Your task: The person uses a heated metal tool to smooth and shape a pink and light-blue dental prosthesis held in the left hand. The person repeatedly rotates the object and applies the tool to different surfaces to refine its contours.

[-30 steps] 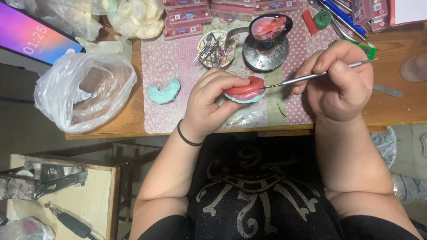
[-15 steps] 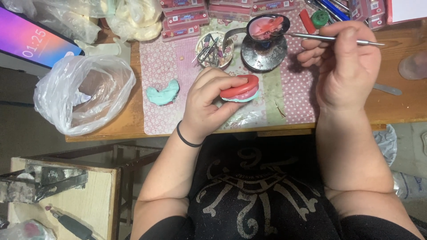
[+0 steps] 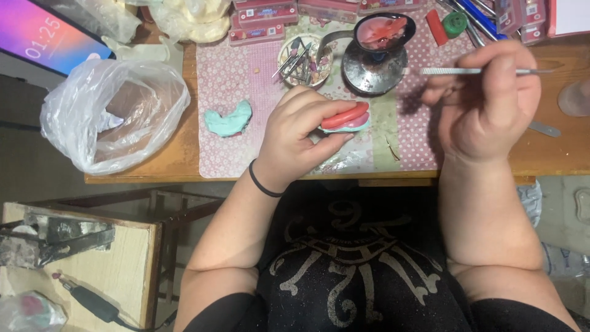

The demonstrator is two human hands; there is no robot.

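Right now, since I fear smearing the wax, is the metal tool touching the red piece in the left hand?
No, the metal tool is raised in the right hand, apart from the red piece.

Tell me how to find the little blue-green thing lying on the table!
Start at the pink dotted mat on the wooden table. Left of the left hand lies a pale turquoise, horseshoe-shaped plaster mould. It is the only loose blue-green piece, lying between that hand and the crumpled clear plastic bag.

A curved red wax rim on a pale blue-green dental cast [image 3: 345,117] is lying flat above the pink mat; a thin metal carving tool [image 3: 473,71] is pointing left, horizontal, toward a dark metal bowl.
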